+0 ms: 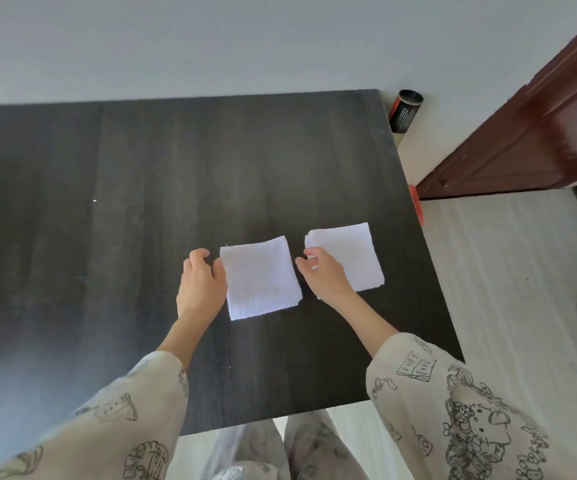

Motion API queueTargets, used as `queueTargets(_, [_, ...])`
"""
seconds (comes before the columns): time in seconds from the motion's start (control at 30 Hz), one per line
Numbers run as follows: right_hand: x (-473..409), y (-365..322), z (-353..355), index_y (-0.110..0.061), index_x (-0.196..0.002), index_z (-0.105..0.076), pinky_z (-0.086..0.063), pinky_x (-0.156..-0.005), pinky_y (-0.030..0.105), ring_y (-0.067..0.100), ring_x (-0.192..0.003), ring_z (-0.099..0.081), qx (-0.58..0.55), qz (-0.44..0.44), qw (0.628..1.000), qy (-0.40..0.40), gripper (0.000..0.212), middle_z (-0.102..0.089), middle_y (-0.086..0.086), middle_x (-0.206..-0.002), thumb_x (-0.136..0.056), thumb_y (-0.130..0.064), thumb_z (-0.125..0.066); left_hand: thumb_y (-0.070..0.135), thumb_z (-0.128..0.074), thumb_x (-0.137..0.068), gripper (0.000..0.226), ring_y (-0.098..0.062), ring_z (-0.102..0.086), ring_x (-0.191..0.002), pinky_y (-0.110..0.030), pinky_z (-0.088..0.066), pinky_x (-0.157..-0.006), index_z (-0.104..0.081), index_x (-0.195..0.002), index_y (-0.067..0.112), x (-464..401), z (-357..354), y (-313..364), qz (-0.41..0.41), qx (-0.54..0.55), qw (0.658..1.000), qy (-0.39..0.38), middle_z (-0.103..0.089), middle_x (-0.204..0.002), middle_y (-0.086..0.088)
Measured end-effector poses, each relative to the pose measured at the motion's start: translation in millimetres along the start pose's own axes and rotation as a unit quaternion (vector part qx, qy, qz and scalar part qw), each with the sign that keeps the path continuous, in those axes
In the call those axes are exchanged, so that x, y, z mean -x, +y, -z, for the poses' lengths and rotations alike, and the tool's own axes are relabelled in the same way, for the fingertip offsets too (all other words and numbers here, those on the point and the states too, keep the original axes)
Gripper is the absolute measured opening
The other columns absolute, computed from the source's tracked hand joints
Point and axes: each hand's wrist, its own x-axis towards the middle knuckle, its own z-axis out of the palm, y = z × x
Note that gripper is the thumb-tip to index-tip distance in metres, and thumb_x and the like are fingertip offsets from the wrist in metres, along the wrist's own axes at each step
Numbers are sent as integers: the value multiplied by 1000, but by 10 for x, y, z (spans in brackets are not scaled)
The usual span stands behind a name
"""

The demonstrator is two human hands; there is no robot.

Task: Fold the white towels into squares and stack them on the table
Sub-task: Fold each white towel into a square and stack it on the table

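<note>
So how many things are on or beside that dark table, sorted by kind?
White folded towels: 2, the left towel and the right towel, both on the table
Black cans: 1, the can on the floor
Total: 3
</note>
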Motion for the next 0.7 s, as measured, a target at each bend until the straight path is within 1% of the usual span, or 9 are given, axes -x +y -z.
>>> queueTargets(0.07, [212,82,130,-15,-134,-43,-44,-97,29,20,-121,-49,-18,0,1000,9,39,-48,3,-137,-98,-32,-43,22,-39,-96,33,-24,-52,-95,-35,-43,-77,-42,-126,11,203,53,98,-62,23,998,21,-47,-126,-9])
queueTargets(0.13, [436,216,295,-16,-132,-44,-43,-94,24,18,-119,-51,-55,5,998,19,38,-48,1,-137,-98,-32,-43,18,-38,-96,29,-22,-53,-97,-33,-43,-78,-45,-123,11,444,45,261,-118,39,992,22,-49,-123,-7])
queueTargets(0.2, [666,425,492,-19,-130,-46,-45,-96,25,17,-115,-53,-85,5,995,43,36,-49,0,-135,-97,-33,-44,18,-37,-96,28,-17,-52,-96,-30,-43,-79,-47,-122,12,712,-30,488,-158,47,986,-3,-52,-121,-4])
queueTargets(0.3, [1043,841,857,-20,-128,-48,-47,-99,33,17,-113,-56,-119,-14,989,90,35,-55,-2,-125,-96,-34,-46,23,-37,-97,29,-17,-55,-98,-34,-49,-85,-49,-123,16,1153,-263,887,-222,26,973,-62,-55,-120,-3])
queueTargets(0.4, [1548,1378,1270,-18,-122,-53,-49,-94,38,21,-107,-60,-176,-20,973,145,30,-60,1,-110,-95,-31,-48,23,-39,-97,29,-14,-54,-99,-27,-46,-89,-51,-123,16,1666,-643,1286,-306,-4,944,-127,-55,-123,-2])
queueTargets(0.47, [1962,1826,1559,-15,-122,-54,-49,-93,37,21,-103,-61,-183,-31,965,188,31,-61,3,-109,-95,-30,-49,22,-40,-97,28,-10,-53,-94,-22,-42,-85,-52,-121,16,2065,-974,1538,-353,-25,919,-172,-57,-120,-2])
queueTargets(0.53, [2416,2335,1839,-15,-120,-55,-48,-93,37,20,-103,-60,-196,-47,953,227,30,-63,4,-112,-95,-30,-50,22,-42,-97,27,-9,-53,-92,-20,-39,-82,-53,-121,15,2517,-1339,1784,-392,-36,894,-212,-60,-116,-2])
queueTargets(0.6, [2907,2899,2100,-16,-116,-57,-47,-89,36,20,-99,-61,-218,-65,936,267,26,-64,6,-113,-94,-28,-51,20,-43,-97,27,-15,-57,-96,-21,-38,-81,-55,-120,13,3032,-1758,2026,-424,-40,870,-250,-61,-113,-3])
queueTargets(0.7, [3701,3721,2450,-17,-114,-58,-47,-82,32,17,-91,-59,-244,-100,904,335,24,-64,5,-107,-94,-27,-52,15,-43,-96,28,-26,-58,-107,-24,-37,-85,-55,-120,6,3896,-2429,2393,-471,-67,829,-295,-62,-115,-9])
